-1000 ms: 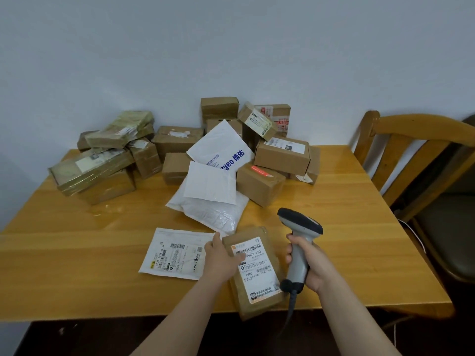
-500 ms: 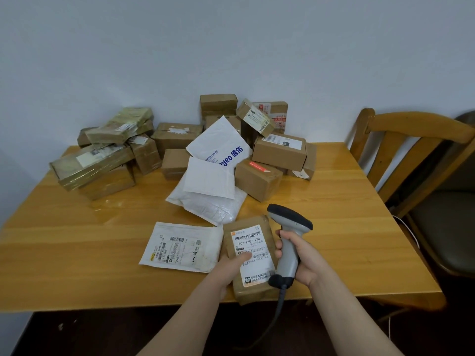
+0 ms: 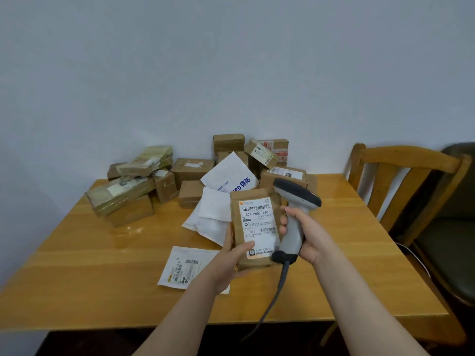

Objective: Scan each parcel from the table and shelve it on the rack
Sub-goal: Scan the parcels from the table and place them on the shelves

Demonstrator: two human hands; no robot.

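While lifted clear of the bench, brown parcel: tilted up, printed label and barcodes facing the camera.
Left hand: grasping the brown parcel's lower left edge, thumb across the label's bottom corner.
Right hand: wrapped round the handle of the grey scanner, just right of the brown parcel, head beside its top right corner.
White mailer: flat, below-left of the brown parcel.
Box pile: behind the brown parcel, against the wall.
Wooden chair: well right of the brown parcel.
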